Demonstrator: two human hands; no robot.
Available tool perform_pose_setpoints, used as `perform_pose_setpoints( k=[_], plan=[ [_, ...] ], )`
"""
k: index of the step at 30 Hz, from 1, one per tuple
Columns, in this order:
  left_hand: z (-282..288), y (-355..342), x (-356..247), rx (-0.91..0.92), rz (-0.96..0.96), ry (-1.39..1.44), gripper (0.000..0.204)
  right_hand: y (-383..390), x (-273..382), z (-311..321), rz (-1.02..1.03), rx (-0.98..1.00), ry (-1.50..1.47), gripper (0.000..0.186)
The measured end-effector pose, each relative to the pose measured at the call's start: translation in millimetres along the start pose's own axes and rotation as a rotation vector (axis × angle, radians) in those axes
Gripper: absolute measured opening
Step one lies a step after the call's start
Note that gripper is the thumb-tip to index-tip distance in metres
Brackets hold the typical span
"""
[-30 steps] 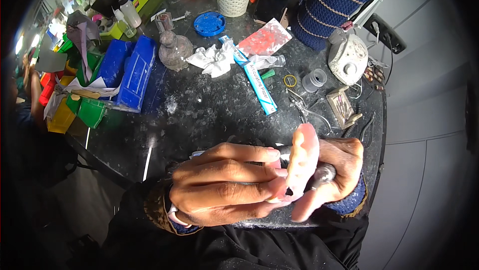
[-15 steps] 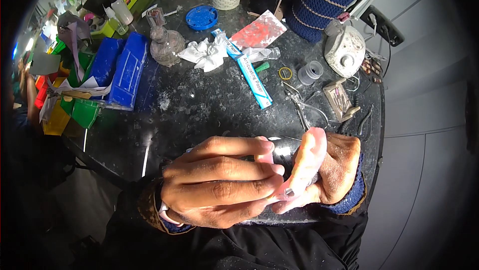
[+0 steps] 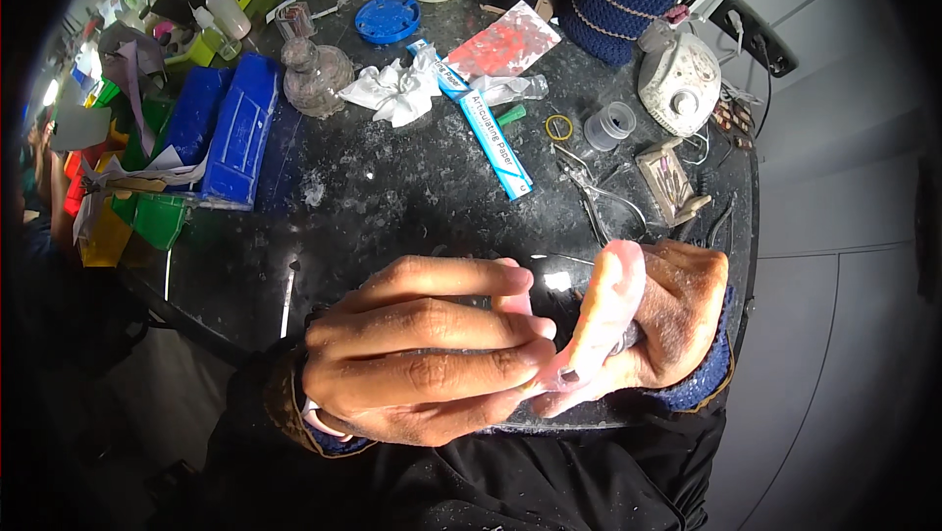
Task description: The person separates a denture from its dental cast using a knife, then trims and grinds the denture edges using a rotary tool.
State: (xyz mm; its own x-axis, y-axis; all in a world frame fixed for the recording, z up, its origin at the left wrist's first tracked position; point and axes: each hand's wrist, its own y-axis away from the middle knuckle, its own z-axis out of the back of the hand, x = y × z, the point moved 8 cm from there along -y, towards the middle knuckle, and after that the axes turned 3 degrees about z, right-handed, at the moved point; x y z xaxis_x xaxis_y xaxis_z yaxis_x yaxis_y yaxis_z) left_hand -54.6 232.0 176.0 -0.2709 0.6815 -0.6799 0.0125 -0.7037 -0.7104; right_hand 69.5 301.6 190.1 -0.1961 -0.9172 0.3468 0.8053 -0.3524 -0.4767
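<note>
A pink denture with pale teeth along its edge stands tilted between my two hands, low over the dark worktop. My left hand is closed on its left side, the fingers laid side by side across it and hiding much of that part. Around the right side curls my right hand, its thumb below the denture. Something dark and rounded shows between the denture and the right palm; its kind cannot be made out. Behind the denture, a thin metal instrument points left, partly hidden.
Beyond my hands lie blue and white paper packets, crumpled tissue and pliers. Blue bins and a glass burner are left. A clear cup, bur holder and whitish device stand right.
My left hand has shifted slightly left, and my right hand slightly right. The denture stays held between them, its tilt nearly the same. The whole view has moved a little.
</note>
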Motion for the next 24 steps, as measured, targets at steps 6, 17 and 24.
perform_pose_setpoints(
  k=[6,17,24],
  plan=[
    [5.2,7.1,-10.6,0.034,-0.056,-0.306,0.033,11.3,-23.5,19.7,-0.234,0.063,-0.043,0.067],
    [-6.5,2.1,-31.2,0.055,-0.276,-0.648,0.021,9.8,-6.7,0.7,-0.241,0.090,-0.017,0.059],
    [-3.4,6.2,-26.0,-0.017,-0.290,-0.628,0.021,12.8,-9.9,-14.0,-0.255,0.109,-0.073,0.056]
  ],
)
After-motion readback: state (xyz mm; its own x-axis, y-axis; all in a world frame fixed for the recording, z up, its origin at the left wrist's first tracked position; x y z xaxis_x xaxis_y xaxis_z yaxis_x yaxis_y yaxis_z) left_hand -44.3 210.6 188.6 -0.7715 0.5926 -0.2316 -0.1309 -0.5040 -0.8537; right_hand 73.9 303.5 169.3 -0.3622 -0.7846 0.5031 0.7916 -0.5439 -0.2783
